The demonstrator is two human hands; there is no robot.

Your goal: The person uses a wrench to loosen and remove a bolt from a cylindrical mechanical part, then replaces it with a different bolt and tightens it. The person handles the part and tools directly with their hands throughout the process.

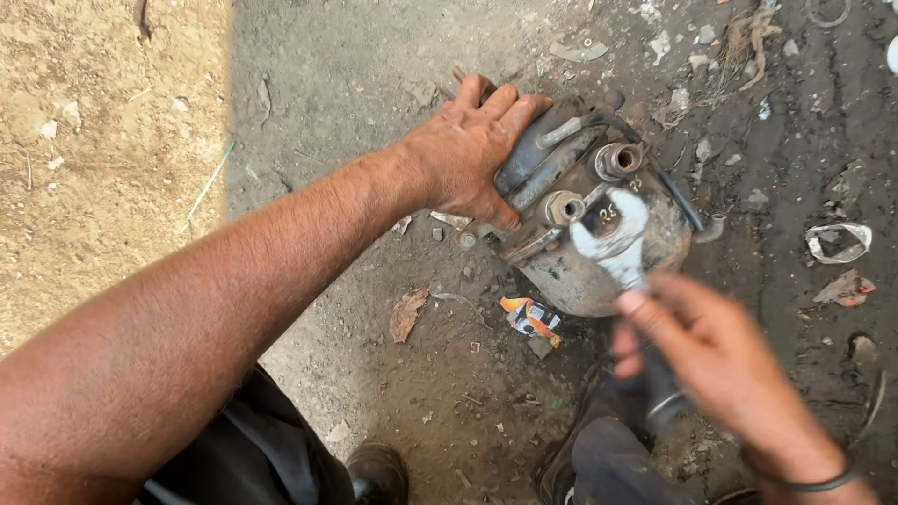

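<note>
Left hand [468,150] presses flat on a rusty metal canister [599,252] on the dirt floor [355,84]; right hand [720,360] grips a wrench [617,238], best seated squarely on the fitting [564,207].

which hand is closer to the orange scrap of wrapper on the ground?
Right. The right hand holds a wrench just right of the orange wrapper. The left hand rests on the rusty metal part, farther up.

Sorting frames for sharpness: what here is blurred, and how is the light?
Head view: the right hand and wrench are motion-blurred; the left hand and metal part are sharp; the sandy ground at left is sunlit, the rest shaded.
</note>
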